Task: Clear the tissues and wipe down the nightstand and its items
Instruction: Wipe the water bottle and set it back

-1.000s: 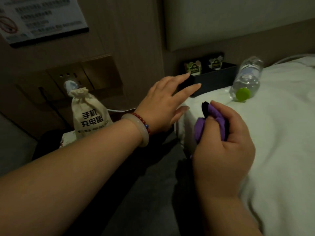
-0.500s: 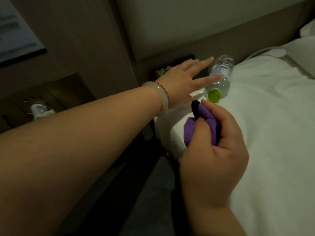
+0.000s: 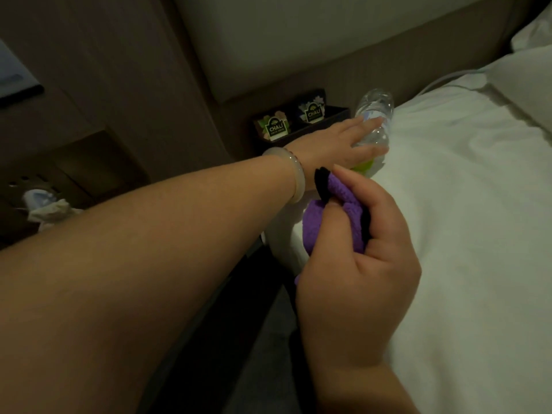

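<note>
A clear plastic water bottle with a green cap lies on its side on the white bed. My left hand, a pale bangle on its wrist, lies over the bottle with fingers stretched along it. Nearer to me, my right hand grips a bunched purple cloth with a black edge, held above the bed's corner. A black tray with CHALI tea packets stands against the headboard. The nightstand top is hidden behind my left forearm.
A cloth drawstring bag shows at the far left below a wall socket panel. A pillow and a white cable lie at the upper right of the bed. Dark floor runs between wall and bed.
My left hand has reached further right and come down onto the bottle. The view has swung right. My right hand still holds the cloth in the same way.
</note>
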